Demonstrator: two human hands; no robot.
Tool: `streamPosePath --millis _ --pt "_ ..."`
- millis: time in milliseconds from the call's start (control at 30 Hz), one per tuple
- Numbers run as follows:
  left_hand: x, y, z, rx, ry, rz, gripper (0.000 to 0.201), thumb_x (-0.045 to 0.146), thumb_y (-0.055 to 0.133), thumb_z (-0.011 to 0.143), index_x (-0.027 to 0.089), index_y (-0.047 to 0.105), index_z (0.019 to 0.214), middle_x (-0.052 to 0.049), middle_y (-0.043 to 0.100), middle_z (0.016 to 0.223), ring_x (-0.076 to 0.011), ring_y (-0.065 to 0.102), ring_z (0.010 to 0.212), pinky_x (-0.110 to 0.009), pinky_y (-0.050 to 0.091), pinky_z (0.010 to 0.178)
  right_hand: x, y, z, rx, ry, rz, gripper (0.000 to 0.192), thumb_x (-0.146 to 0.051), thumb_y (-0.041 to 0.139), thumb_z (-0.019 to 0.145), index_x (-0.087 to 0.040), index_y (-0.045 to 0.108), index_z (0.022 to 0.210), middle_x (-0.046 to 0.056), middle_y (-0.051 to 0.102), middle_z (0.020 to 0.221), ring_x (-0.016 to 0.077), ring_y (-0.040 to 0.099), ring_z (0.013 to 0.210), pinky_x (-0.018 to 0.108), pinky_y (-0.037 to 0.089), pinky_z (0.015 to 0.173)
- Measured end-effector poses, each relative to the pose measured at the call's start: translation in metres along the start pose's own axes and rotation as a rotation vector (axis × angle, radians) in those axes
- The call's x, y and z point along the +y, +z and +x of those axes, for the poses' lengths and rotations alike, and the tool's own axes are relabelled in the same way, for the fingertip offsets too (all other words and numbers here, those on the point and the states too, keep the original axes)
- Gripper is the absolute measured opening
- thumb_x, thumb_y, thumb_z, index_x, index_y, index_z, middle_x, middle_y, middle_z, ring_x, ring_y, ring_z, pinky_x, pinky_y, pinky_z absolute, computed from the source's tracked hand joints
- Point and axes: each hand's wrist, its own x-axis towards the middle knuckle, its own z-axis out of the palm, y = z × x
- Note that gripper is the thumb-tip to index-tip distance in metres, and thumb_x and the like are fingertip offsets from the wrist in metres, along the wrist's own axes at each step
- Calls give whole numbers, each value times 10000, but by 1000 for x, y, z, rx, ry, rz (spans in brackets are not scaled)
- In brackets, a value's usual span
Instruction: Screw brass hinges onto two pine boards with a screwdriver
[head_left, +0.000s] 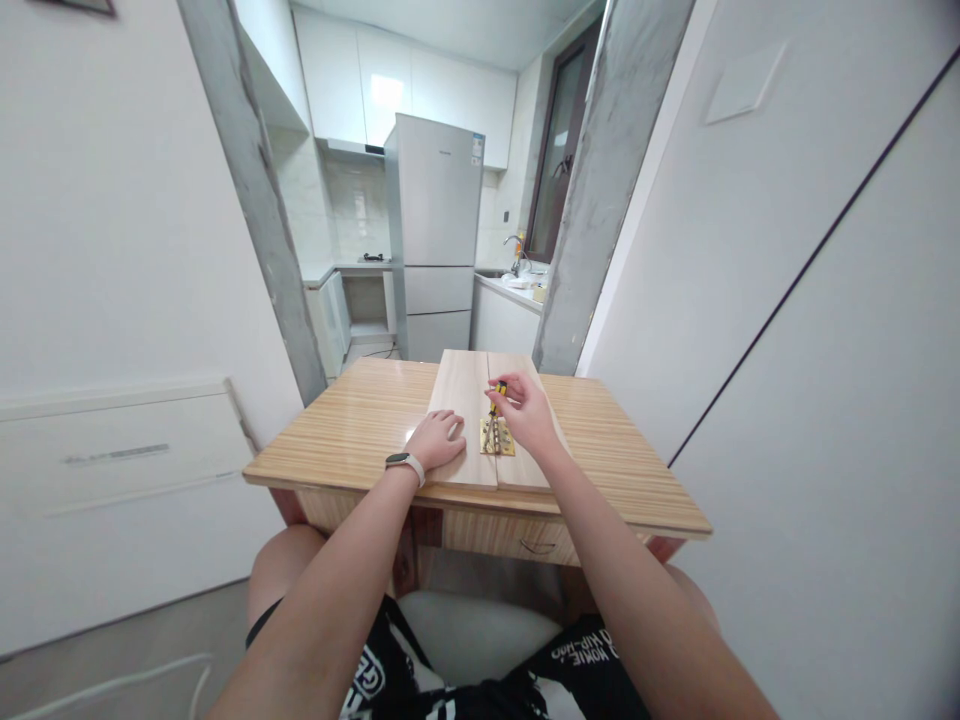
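Observation:
Two pale wooden boards lie side by side on the table, the left board and the right board meeting along a seam. A brass-coloured hinge lies open across that seam near the front. My right hand is closed around the handle of a yellow and black screwdriver, which stands tilted with its shaft pointing down at the hinge's left leaf. The very tip is too small to make out. Resting flat on the left board, my left hand has its fingers stretched out and holds nothing.
The boards sit on a striped wooden table with a drawer in its front. White walls rise close on both sides. Beyond the table stand a grey refrigerator and a sink counter with a faucet.

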Motion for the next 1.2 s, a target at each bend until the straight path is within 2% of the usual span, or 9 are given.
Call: streamPosePath --millis 100,300,500,700,800,967,1067,1200 --pt "1 -1 0 -4 -5 -1 435 350 646 897 239 686 1316 -92 629 1455 -288 535 1395 -418 381 1236 4 1 1 -51 16 57 380 -442 730 891 -257 703 1222 98 765 1166 272 750 1085 353 634 758" --pt "3 -4 -1 -16 -14 -1 444 355 646 897 237 684 1323 -91 625 1463 -287 531 1398 -413 378 1236 9 1 3 -97 17 32 412 -463 618 955 -257 704 1301 111 717 1325 270 744 1114 305 601 654" --pt "4 -6 -1 -25 -21 -8 449 355 644 897 235 684 1328 -98 622 1471 -295 519 1409 -428 371 1243 9 1 5 -4 16 -2 372 -442 696 891 -222 739 1189 99 788 1060 261 762 988 391 619 804" --pt "4 -6 -1 -35 -30 -7 453 360 644 898 234 683 1332 -100 609 1490 -297 511 1425 -422 366 1249 6 -3 5 88 -16 -207 361 -465 784 818 -207 720 1062 65 756 927 228 724 837 323 570 662" --pt "3 -5 0 -37 -27 -7 447 367 644 900 234 685 1325 -97 605 1496 -293 512 1426 -416 365 1251 3 -2 2 68 -21 -154 345 -466 801 817 -222 687 1032 71 761 988 238 741 921 323 587 695" --pt "2 -4 0 -31 -18 -10 448 372 633 909 226 680 1330 -99 610 1487 -288 520 1417 -413 373 1244 3 2 -1 -9 -3 23 367 -434 763 865 -247 690 1173 79 774 1089 248 754 1038 353 624 787" --pt "3 -5 -1 -26 -19 -6 457 369 635 907 223 677 1339 -100 613 1486 -290 516 1421 -418 370 1245 6 3 1 -40 -1 30 341 -452 709 904 -234 723 1166 102 770 1138 262 755 1069 342 627 762" --pt "4 -6 -1 -32 -27 -6 452 367 641 905 238 678 1336 -89 615 1487 -291 511 1426 -422 364 1249 9 1 3 -95 7 37 390 -458 639 945 -238 697 1261 120 739 1261 277 744 1125 318 608 683"
